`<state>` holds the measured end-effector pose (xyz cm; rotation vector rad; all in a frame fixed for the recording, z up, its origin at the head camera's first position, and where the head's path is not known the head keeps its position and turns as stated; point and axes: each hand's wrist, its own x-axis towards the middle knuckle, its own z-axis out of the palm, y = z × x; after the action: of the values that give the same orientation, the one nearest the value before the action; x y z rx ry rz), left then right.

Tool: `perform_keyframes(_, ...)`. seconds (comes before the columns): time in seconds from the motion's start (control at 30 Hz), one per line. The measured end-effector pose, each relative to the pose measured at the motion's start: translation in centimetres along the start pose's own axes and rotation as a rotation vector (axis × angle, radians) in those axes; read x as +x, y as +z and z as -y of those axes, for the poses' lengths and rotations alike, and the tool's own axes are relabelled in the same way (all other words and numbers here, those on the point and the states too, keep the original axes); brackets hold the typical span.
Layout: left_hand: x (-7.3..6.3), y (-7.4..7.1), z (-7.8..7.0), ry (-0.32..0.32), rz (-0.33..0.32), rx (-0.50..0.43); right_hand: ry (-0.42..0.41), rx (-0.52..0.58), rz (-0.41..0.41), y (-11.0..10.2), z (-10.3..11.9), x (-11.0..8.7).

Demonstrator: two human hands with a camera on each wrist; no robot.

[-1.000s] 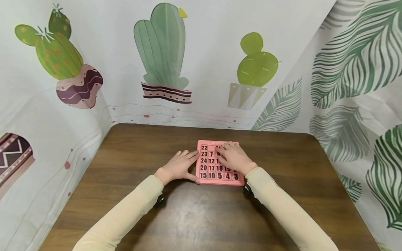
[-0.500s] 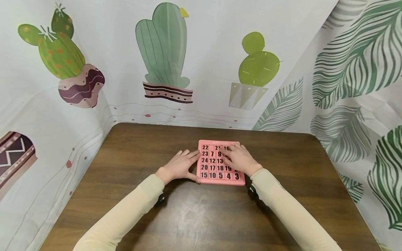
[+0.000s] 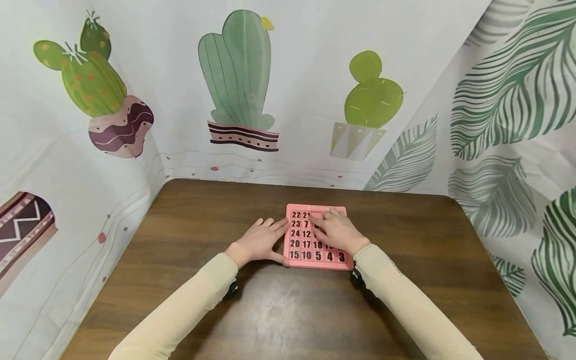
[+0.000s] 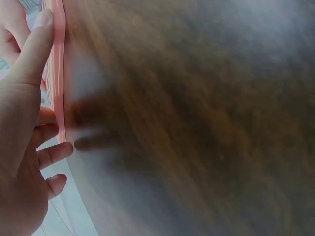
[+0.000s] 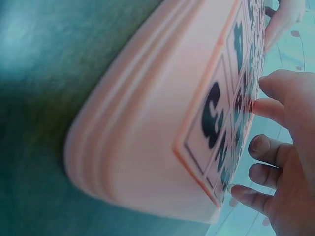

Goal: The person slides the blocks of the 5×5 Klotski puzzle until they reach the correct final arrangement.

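A pink number slide puzzle (image 3: 306, 255) lies flat on the table, black numbers on its tiles. My left hand (image 3: 258, 240) rests against the puzzle's left edge in the head view, fingers extended, thumb at the near corner. The left wrist view shows that thumb (image 4: 37, 49) laid on the pink side wall. Over the puzzle's right part is my right hand (image 3: 339, 231), its index finger reaching to the top rows next to tile 21 and a bare slot. It covers several tiles. In the right wrist view its fingers (image 5: 268, 150) are spread above the board.
The puzzle sits on a brown wooden table (image 3: 279, 315) towards its far side. Behind and beside the table hangs a white cloth (image 3: 306, 100) printed with cacti and leaves.
Tile 21 has slid one place left in the top row, and the bare slot now lies to its right. The right hand shifted slightly left with it; the left hand stayed at the edge.
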<state>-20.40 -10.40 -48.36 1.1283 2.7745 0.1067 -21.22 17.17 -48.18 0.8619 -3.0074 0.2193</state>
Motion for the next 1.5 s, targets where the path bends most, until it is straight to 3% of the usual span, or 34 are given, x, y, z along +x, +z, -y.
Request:
perform_keyframes(0.33,0.0,0.2,0.5,0.010,-0.026,0.008,0.025,-0.031,-0.060,-0.1,-1.6,-1.2)
perform_keyframes(0.67,-0.2,0.6,0.8,0.000,-0.015,0.011,0.067,-0.051,-0.028,-0.4,-3.3,-2.9)
perform_keyframes(1.27,0.1,0.7,0.5,0.020,-0.040,0.032,0.028,-0.133,-0.086,0.3,-2.6,-2.7)
perform_keyframes(1.5,0.2,0.7,0.4,0.019,-0.025,0.019,0.028,-0.118,-0.068,0.5,-1.9,-2.4)
